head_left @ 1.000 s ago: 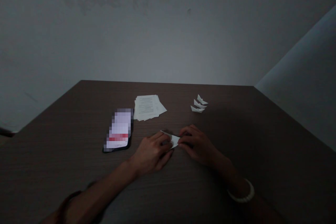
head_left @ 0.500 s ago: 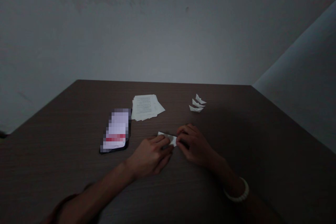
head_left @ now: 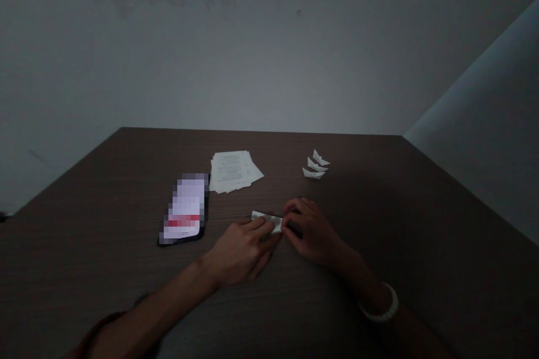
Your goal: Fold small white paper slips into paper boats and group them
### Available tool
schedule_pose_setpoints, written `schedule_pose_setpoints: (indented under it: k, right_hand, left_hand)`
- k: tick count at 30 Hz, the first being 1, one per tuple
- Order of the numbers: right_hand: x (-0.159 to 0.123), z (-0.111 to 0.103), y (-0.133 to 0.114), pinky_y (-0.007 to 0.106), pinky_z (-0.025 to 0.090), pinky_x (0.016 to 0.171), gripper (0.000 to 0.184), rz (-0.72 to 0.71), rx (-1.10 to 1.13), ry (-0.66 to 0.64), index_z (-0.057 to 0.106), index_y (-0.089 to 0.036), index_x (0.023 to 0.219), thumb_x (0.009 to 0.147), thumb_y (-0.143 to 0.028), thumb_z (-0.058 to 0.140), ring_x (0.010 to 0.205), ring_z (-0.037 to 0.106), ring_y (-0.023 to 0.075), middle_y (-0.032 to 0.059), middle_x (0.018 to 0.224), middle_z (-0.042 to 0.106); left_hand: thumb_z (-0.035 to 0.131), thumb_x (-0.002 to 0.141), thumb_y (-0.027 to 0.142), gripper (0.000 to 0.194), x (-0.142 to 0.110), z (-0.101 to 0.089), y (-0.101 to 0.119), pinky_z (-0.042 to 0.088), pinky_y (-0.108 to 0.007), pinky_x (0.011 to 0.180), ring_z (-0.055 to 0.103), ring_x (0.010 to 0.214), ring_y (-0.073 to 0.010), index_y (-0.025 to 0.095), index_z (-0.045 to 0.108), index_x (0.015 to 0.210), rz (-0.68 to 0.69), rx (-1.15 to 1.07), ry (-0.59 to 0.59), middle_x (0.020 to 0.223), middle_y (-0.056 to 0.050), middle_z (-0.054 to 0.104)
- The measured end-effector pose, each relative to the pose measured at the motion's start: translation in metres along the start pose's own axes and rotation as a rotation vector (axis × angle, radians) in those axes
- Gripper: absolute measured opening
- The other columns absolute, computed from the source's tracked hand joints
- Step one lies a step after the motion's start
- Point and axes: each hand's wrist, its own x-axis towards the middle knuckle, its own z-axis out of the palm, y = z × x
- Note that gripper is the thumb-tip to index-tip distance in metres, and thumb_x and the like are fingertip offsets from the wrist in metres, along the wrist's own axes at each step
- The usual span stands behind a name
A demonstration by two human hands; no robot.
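A small folded piece of white paper (head_left: 266, 217) lies on the table between my two hands, partly hidden by my fingers. My left hand (head_left: 242, 249) presses on its near side, with bent fingers over the paper and the thumb tucked beneath. At the paper's right end, my right hand (head_left: 309, 230) pinches the edge between thumb and fingers. Beyond my right hand stand three small folded paper boats (head_left: 314, 173), close together in a slanting row.
The brown wooden table (head_left: 105, 190) runs back to a grey wall (head_left: 269, 67). Left of my hands lies a smartphone (head_left: 185, 207) with a lit, pixelated screen. Behind it is a loose stack of printed paper sheets (head_left: 231, 171). A pale beaded bracelet (head_left: 385, 311) circles my right wrist.
The fingers of my left hand have slid slightly to the right along the folded paper. My right hand keeps its pinch at the right end. The whole view has shifted very slightly.
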Motion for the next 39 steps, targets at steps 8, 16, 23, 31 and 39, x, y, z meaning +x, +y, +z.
schedule_pose_setpoints:
  k: [8,16,23,31,39]
  right_hand:
    - [0.0012,-0.0011,-0.0012,0.039,0.042,0.087,0.006,0.017,-0.003,-0.013,0.064,-0.02,0.084,0.081,-0.014,0.065,0.1,0.054,0.0227,0.0072,0.105,0.059]
    - [0.0018,0.004,-0.0008,0.038,0.044,0.087,0.008,0.057,0.012,0.119,0.063,-0.02,0.083,0.081,-0.015,0.068,0.096,0.054,0.022,0.0058,0.101,0.059]
    - [0.0005,-0.0017,0.0064,0.035,0.046,0.085,0.01,0.078,0.09,0.199,0.064,-0.021,0.083,0.078,-0.013,0.069,0.094,0.054,0.0202,0.0047,0.096,0.058]
    - [0.0013,0.0027,0.0052,0.036,0.047,0.081,0.008,0.089,0.046,0.131,0.069,-0.022,0.078,0.078,-0.014,0.07,0.087,0.054,0.0199,0.0039,0.091,0.061]
    - [0.0023,0.0011,0.0003,0.036,0.046,0.082,0.006,0.089,0.002,0.123,0.068,-0.021,0.079,0.08,-0.015,0.069,0.089,0.054,0.0207,0.0046,0.091,0.061]
  left_hand:
    - [0.045,0.093,0.022,0.031,0.001,0.0015,0.0009,0.052,-0.04,0.08,0.057,0.095,-0.0245,0.014,0.056,0.121,-0.008,0.002,0.023,0.099,-0.008,0.059]
    - [0.046,0.092,0.022,0.028,0.0012,0.0,0.0007,0.051,-0.04,0.08,0.056,0.094,-0.024,0.015,0.059,0.115,-0.019,-0.021,0.048,0.097,-0.008,0.058]
    - [0.046,0.092,0.023,0.03,0.0013,0.0006,0.0028,0.051,-0.041,0.081,0.055,0.096,-0.0247,0.015,0.059,0.118,-0.047,0.0,0.042,0.104,-0.009,0.058]
    - [0.047,0.093,0.023,0.031,0.0018,0.0012,0.0037,0.051,-0.042,0.081,0.055,0.094,-0.0249,0.015,0.058,0.121,-0.064,-0.008,0.028,0.102,-0.009,0.057]
    - [0.046,0.092,0.023,0.031,0.0018,-0.0005,0.0037,0.052,-0.042,0.082,0.056,0.096,-0.0253,0.016,0.058,0.12,-0.074,-0.021,0.019,0.102,-0.008,0.057]
